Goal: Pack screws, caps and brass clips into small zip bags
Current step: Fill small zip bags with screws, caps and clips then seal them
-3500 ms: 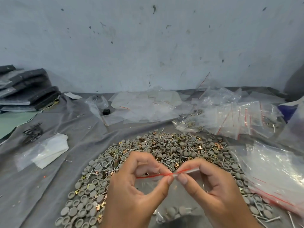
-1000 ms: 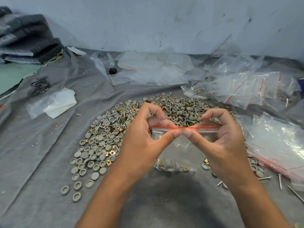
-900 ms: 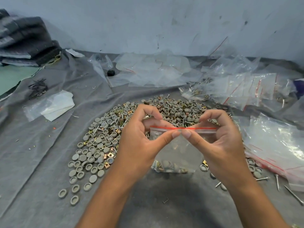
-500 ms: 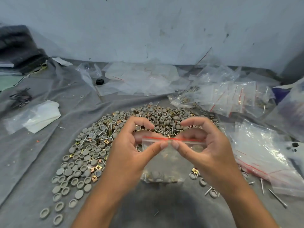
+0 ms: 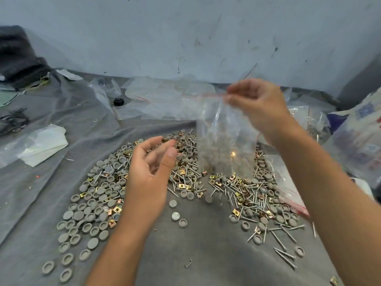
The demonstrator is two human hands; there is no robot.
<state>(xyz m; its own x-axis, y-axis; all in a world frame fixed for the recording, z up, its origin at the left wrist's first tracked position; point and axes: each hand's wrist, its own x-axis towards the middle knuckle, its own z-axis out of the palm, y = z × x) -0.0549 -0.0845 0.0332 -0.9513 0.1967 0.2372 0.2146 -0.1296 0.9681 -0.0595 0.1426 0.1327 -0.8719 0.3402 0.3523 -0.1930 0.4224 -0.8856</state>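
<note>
A small clear zip bag [image 5: 224,139] with a red seal strip hangs in the air, blurred, with parts in its bottom. My right hand [image 5: 257,106] pinches its top right corner, raised above the pile. My left hand [image 5: 150,168] hovers lower left of the bag, fingers relaxed and empty. Beneath lies a wide pile of grey caps [image 5: 92,205], steel screws [image 5: 249,195] and brass clips [image 5: 182,185] on the grey cloth [image 5: 185,254].
Filled zip bags [image 5: 309,120] and loose empty bags [image 5: 165,100] lie at the back near the wall. A large plastic bag [image 5: 358,145] stands at the right. A folded clear bag [image 5: 39,145] lies at the left, dark folded cloth [image 5: 18,62] far left.
Both hands were pressing the bag's seal together over the pile. Now my left hand has let go and dropped away, and my right hand has lifted the bag up and to the right.
</note>
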